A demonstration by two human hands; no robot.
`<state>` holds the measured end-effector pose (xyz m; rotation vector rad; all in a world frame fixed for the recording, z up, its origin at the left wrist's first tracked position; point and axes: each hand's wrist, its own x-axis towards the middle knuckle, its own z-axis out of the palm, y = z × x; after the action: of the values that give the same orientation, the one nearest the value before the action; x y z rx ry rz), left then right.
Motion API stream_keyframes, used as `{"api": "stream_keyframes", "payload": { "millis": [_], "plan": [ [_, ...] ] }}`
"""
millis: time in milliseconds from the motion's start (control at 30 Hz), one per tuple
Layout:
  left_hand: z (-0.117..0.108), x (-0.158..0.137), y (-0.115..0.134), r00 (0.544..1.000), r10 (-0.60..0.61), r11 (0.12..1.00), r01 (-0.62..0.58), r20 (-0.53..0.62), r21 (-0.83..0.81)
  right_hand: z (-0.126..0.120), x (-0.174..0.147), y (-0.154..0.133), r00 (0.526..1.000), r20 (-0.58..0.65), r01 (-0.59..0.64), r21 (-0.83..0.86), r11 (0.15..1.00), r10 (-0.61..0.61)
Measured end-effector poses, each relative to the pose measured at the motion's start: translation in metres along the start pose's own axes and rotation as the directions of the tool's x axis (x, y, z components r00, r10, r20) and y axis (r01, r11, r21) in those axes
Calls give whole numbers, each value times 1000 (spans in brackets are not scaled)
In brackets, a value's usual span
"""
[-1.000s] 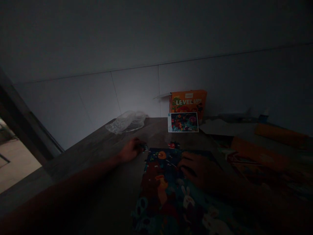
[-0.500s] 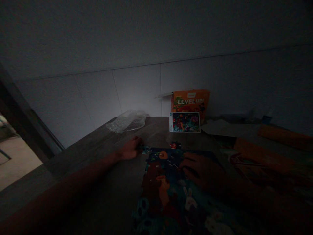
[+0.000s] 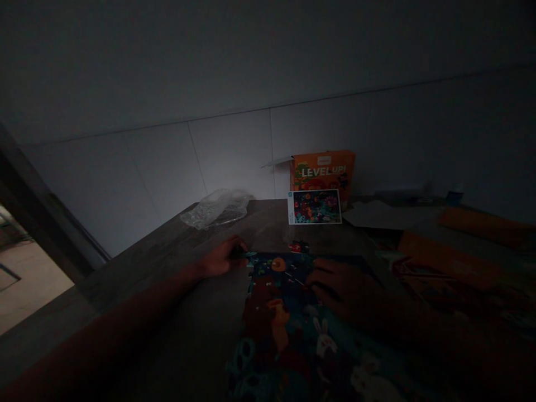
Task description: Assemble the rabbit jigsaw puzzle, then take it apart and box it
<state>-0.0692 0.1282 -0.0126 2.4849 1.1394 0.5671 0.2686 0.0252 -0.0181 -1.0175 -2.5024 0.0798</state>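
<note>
A mostly assembled jigsaw puzzle (image 3: 280, 321) with animal pictures lies flat on the table, partly under my right hand. My left hand (image 3: 226, 255) is at its far left corner, fingers closed on a small light-blue puzzle piece (image 3: 250, 258) that meets the corner. My right hand (image 3: 335, 282) rests on the puzzle's upper right part, palm down with its fingers stretched out. Just beyond the far edge lies a loose red and dark puzzle piece (image 3: 299, 246). The dim light hides detail around both hands.
A picture card (image 3: 316, 207) leans against an orange box (image 3: 324, 167) near the wall. A crumpled clear plastic bag (image 3: 218, 207) is at the back left. White paper (image 3: 377, 215) and orange packaging (image 3: 456, 259) spread over the right side of the table (image 3: 184, 312).
My left hand has shifted slightly right, bringing the light-blue piece against the puzzle's corner, where a small gap showed before. My right hand stays in place.
</note>
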Motion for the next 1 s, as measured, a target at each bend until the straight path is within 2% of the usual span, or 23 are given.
{"api": "stream_keyframes", "payload": {
  "millis": [333,567,700,800,833,900,1000],
  "plan": [
    [-2,1,2,999,-50,996,49,-13,-73,1,0,1,1000,-5,-1,-33,999,1],
    [1,1,3,994,-102,956,88,-35,-281,0,1,2,1000,5,2,-15,1000,-1],
    [-3,-14,30,991,-123,912,92,-53,-399,-2,1,0,999,-28,25,-5,1000,-25],
    [-2,-46,64,987,-151,846,160,59,-508,-2,1,-1,998,-44,33,-11,999,-33],
    [-1,-59,74,982,-164,856,191,97,-480,-2,1,0,998,-45,33,-14,999,-34],
    [-3,-83,90,966,-184,931,231,184,-284,0,1,1,999,-45,31,-24,999,-32],
    [-17,-108,100,983,-76,996,81,164,-23,2,1,3,999,-42,22,-30,999,-23]
  ]
}}
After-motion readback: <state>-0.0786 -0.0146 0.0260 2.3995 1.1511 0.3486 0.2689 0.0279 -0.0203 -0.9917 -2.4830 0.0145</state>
